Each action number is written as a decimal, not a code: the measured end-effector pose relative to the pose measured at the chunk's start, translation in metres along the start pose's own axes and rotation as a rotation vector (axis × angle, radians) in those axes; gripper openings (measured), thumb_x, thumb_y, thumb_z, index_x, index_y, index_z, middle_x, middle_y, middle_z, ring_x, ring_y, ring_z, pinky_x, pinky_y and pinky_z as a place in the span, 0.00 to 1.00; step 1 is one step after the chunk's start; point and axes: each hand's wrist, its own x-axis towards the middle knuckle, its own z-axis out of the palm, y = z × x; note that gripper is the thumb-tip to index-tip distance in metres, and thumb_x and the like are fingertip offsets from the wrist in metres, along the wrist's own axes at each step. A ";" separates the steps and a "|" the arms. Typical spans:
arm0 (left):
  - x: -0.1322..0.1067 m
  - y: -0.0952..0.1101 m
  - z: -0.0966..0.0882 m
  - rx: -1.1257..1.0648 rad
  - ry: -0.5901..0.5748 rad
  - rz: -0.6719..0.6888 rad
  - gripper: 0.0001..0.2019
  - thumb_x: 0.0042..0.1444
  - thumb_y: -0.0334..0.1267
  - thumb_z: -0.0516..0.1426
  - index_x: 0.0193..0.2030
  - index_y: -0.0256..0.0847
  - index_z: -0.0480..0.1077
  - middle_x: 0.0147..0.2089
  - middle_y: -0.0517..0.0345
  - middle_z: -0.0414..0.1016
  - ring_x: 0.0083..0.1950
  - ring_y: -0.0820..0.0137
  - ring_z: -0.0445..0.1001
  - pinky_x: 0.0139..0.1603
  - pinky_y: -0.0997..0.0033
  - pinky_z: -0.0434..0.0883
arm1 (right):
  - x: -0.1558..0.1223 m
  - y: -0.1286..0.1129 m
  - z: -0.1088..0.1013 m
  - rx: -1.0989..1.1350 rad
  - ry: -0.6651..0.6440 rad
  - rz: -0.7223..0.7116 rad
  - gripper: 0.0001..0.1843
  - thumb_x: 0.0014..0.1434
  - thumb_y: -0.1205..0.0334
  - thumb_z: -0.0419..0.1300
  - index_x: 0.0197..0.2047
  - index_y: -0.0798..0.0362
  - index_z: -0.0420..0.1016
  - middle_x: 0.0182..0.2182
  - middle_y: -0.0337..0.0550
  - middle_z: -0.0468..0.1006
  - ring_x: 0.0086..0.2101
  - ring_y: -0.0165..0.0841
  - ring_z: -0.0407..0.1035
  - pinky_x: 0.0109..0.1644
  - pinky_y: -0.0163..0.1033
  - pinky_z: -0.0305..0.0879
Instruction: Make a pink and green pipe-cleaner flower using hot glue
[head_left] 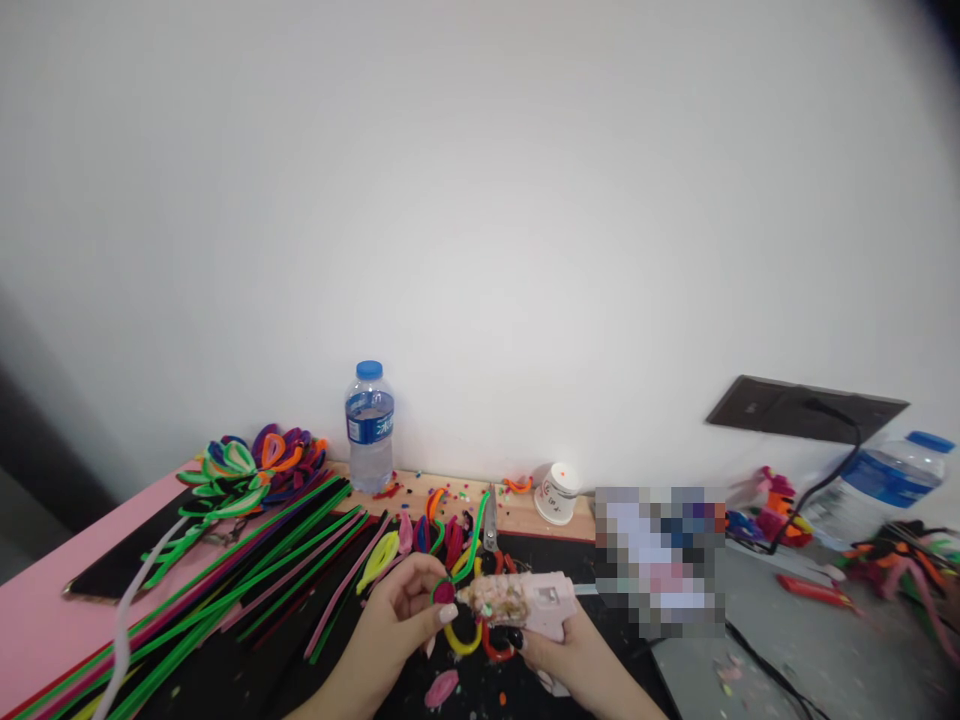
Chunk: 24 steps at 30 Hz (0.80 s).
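So the right hand [577, 655] is wrapped tight around the pink glue gun [536, 600], barrel lying roughly sideways with the nozzle pointing left. Right at the gun's tip, the left hand [394, 620] pinches a little pink pipe-cleaner bud [445, 592], near enough touching. Further left of the gun sprawl loose pipe cleaners [262, 560]. Behind the gun are scissors [490, 525], then a white cup [556, 492] and a water bottle [369, 425].

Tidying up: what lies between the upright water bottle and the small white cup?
In the head view, coloured scraps litter the wooden strip there; an orange loop lies beside the cup.
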 end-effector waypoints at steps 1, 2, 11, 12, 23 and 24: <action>0.000 -0.001 -0.001 0.004 -0.003 0.000 0.16 0.38 0.40 0.69 0.32 0.40 0.69 0.24 0.68 0.67 0.18 0.81 0.59 0.15 0.83 0.59 | 0.000 0.000 0.000 0.001 -0.004 -0.006 0.26 0.42 0.56 0.65 0.45 0.56 0.69 0.14 0.26 0.61 0.14 0.21 0.50 0.17 0.28 0.48; 0.001 -0.001 -0.001 0.010 -0.007 -0.003 0.17 0.38 0.40 0.69 0.32 0.40 0.68 0.23 0.68 0.67 0.17 0.81 0.58 0.15 0.83 0.59 | 0.001 0.001 0.000 -0.001 -0.006 -0.008 0.26 0.43 0.56 0.65 0.45 0.56 0.69 0.15 0.26 0.62 0.14 0.21 0.50 0.17 0.28 0.48; -0.001 0.003 0.001 0.012 0.000 -0.003 0.16 0.39 0.40 0.69 0.31 0.40 0.68 0.23 0.68 0.67 0.18 0.81 0.59 0.16 0.83 0.59 | -0.002 -0.002 0.001 -0.001 -0.001 0.010 0.25 0.43 0.57 0.64 0.45 0.57 0.69 0.16 0.27 0.64 0.14 0.20 0.50 0.17 0.27 0.48; -0.001 0.002 0.001 0.007 -0.003 -0.004 0.16 0.39 0.40 0.69 0.31 0.40 0.68 0.23 0.68 0.67 0.18 0.81 0.59 0.16 0.83 0.59 | -0.002 -0.003 0.002 0.003 0.000 0.008 0.25 0.43 0.57 0.64 0.45 0.56 0.69 0.16 0.28 0.65 0.14 0.20 0.50 0.17 0.27 0.48; 0.000 0.001 0.000 0.013 0.003 -0.008 0.17 0.38 0.42 0.69 0.32 0.40 0.68 0.23 0.68 0.67 0.18 0.81 0.60 0.16 0.83 0.60 | 0.001 0.005 -0.002 -0.006 0.002 -0.061 0.28 0.42 0.53 0.66 0.46 0.56 0.72 0.25 0.38 0.76 0.19 0.27 0.63 0.24 0.32 0.62; 0.000 0.001 0.000 0.016 0.007 -0.008 0.17 0.38 0.42 0.69 0.32 0.40 0.68 0.23 0.68 0.67 0.18 0.81 0.60 0.16 0.83 0.60 | 0.001 0.004 -0.002 -0.003 0.005 -0.074 0.28 0.43 0.53 0.66 0.47 0.56 0.72 0.27 0.40 0.77 0.21 0.28 0.65 0.25 0.33 0.63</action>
